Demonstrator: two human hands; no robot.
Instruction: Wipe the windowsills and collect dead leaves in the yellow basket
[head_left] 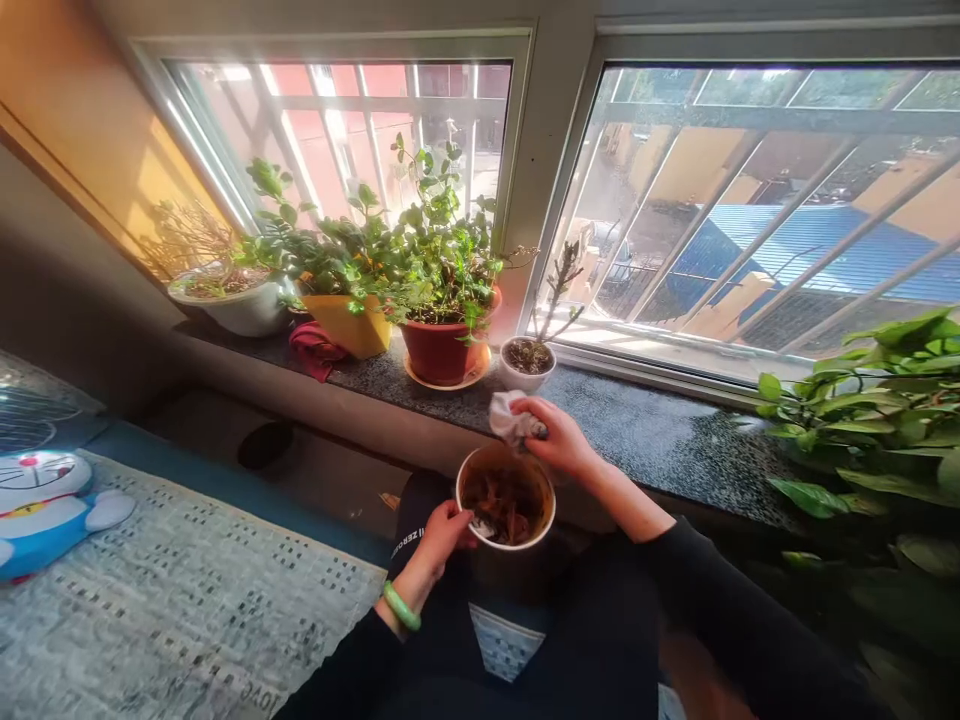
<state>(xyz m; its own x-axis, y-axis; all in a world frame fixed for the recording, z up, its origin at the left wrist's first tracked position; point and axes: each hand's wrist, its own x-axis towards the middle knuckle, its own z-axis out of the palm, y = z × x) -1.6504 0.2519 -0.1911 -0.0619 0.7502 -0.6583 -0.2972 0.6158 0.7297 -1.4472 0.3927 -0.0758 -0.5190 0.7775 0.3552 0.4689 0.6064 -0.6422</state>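
Right hand [553, 436]: closed on a crumpled white wad [508, 418], cloth or paper, I cannot tell which, at the far side of the bucket [517, 546]. Left hand [441, 538]: gripping the bucket's left rim, thumb uppermost. Bucket: between the legs [607, 620], dark scraps [514, 505] inside. Sill [637, 420], near the wad: one small white pot [527, 376], planted. Step in hand, as I judge remotely: wad-work beside the bucket. Next move calls for a steady rim and clearance from the pot.
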